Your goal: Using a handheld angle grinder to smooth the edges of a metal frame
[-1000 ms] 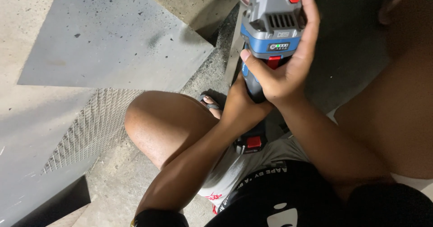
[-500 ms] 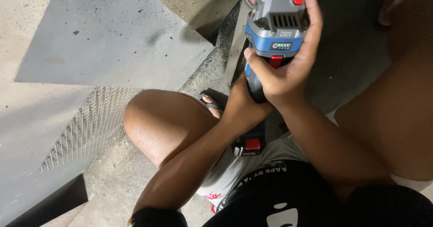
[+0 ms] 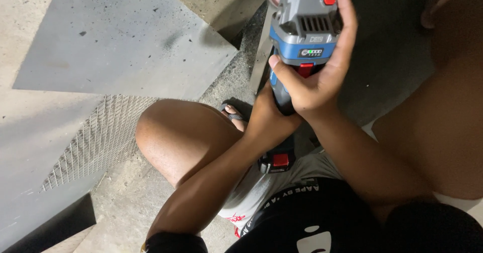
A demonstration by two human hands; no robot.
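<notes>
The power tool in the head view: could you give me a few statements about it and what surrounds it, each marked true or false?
1. Both hands grip the grey and blue power tool. True: the right hand wraps its body and the left hand holds it lower down.
2. The tool lies on the floor. False: it is held up in the hands.
3. A sheet of wire mesh lies left of the bare knee. True.
4. The person wears gloves. False: both hands are bare.
5. A flat grey metal sheet lies on the ground. True.
</notes>
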